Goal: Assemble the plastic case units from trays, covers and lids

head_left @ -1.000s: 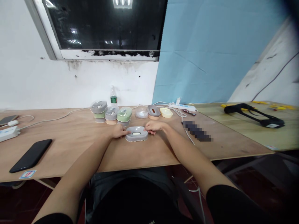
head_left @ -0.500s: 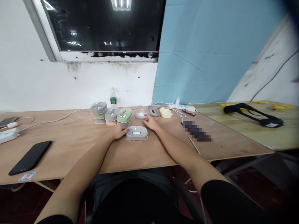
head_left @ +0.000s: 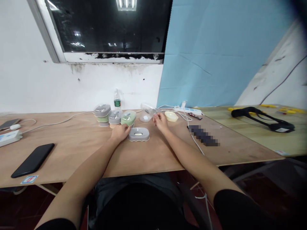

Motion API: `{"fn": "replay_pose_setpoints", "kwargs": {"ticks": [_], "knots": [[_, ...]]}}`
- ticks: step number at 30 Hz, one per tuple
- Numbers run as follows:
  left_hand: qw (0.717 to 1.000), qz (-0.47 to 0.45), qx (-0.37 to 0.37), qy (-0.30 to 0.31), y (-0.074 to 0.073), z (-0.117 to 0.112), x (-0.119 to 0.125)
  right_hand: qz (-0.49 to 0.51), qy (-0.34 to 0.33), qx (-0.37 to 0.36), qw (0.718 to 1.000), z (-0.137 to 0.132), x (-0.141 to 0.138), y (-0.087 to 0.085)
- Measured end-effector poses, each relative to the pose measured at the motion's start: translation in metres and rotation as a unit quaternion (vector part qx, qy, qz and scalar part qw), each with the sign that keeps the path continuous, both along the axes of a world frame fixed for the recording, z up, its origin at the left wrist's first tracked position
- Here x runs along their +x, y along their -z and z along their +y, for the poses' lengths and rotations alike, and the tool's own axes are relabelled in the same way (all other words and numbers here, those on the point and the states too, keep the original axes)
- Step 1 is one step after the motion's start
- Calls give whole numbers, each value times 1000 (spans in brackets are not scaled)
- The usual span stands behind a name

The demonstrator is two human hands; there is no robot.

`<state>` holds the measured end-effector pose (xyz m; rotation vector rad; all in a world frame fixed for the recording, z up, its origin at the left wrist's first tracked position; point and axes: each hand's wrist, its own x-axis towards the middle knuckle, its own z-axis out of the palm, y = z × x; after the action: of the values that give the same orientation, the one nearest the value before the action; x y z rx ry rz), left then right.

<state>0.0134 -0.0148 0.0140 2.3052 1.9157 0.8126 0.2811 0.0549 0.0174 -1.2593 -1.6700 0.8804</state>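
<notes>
A grey oval box (head_left: 138, 134) with a clear top and a slot in its middle rests on the table in front of me. My left hand (head_left: 120, 132) is at its left end, fingers curled; whether they grip anything is hidden. Behind the box and to the right, my right hand (head_left: 160, 121) pinches the edge of a clear plastic cover (head_left: 148, 110), which is tilted up. A pale yellow oval dish (head_left: 171, 116) lies just right of that hand. The grey piece with a reddish slot is mostly hidden by the cover and my right hand.
Stacked grey, green and peach oval boxes (head_left: 128, 117) stand at the back left, with a plastic bottle (head_left: 117, 99) behind. A black phone (head_left: 33, 160) lies at left. Cables and a power strip (head_left: 190, 111) run along the back right. A black frame (head_left: 261, 118) sits far right.
My right hand has raised and tilted the clear cover, and its fingers have closed. My left hand has shifted slightly up at the grey box's left end. The camera view has shifted slightly.
</notes>
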Motion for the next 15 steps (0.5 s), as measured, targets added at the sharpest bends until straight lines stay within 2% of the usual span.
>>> {"fn": "replay_pose_setpoints", "kwargs": {"ticks": [2, 3, 6, 9, 15], "knots": [[998, -49, 34, 7, -5, -5, 1, 41, 39, 53, 997, -6, -9, 1], [997, -68, 46, 16, -7, -7, 1, 51, 33, 62, 996, -10, -15, 2], [992, -99, 60, 42, -8, -11, 1, 56, -57, 24, 997, -18, -30, 6], [990, -122, 53, 47, -7, -12, 1, 44, -96, 11, 994, -21, -38, 6], [986, -145, 42, 69, -4, -9, 2, -43, -60, -13, 997, -16, -29, 3]]}}
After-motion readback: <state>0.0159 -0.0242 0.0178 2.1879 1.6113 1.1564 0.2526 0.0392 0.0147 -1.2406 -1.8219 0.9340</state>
